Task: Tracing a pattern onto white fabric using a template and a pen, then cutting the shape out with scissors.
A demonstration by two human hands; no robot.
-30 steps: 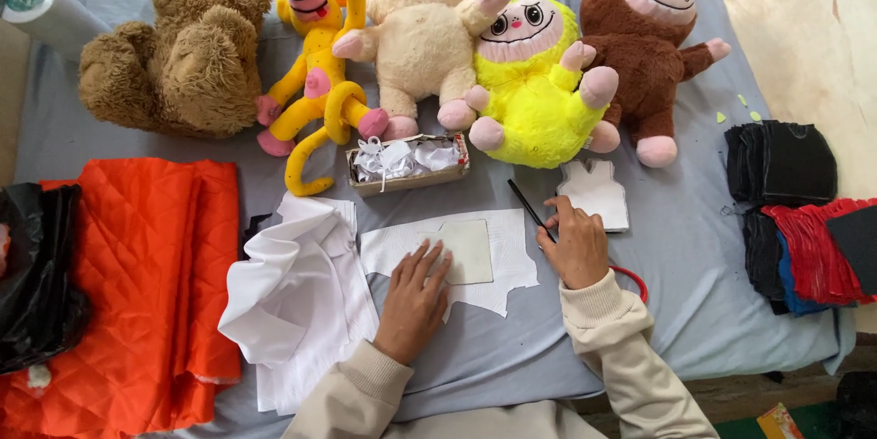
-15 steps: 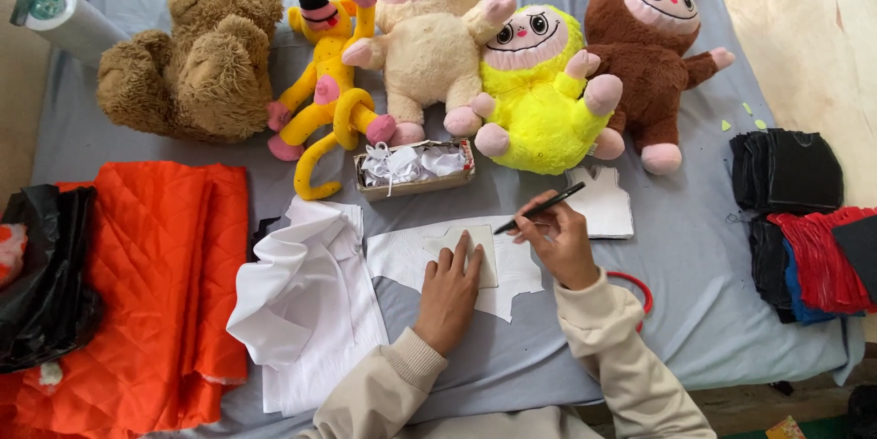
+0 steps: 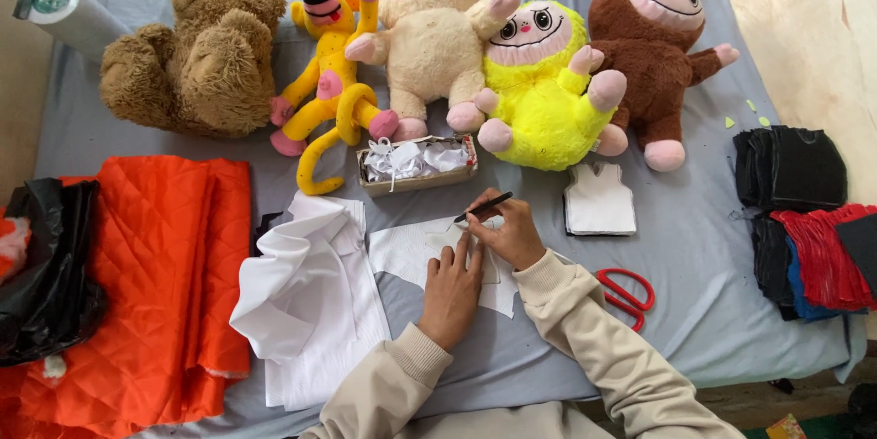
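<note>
Work piece: the white fabric piece (image 3: 402, 252) lies flat on the grey sheet (image 3: 548, 348) just in front of you, between the folded white cloth (image 3: 306, 311) and the red scissors (image 3: 628, 297).
Template: a pale card pattern sits on that fabric, mostly hidden under your hands.
Left hand: your left hand (image 3: 452, 288) has slid up and right since a second ago and now presses flat on the pattern, fingers spread, gripping nothing.
Right hand: your right hand (image 3: 510, 231) is pinched closed on the black pen (image 3: 484, 208), which has tipped over so its point now meets the pattern's upper edge.
Meaning: this looks like the tracing being under way, pattern pinned steady.
Around: small box of white trims (image 3: 416, 165), white vest cut-outs (image 3: 600, 201), plush toys behind.
</note>
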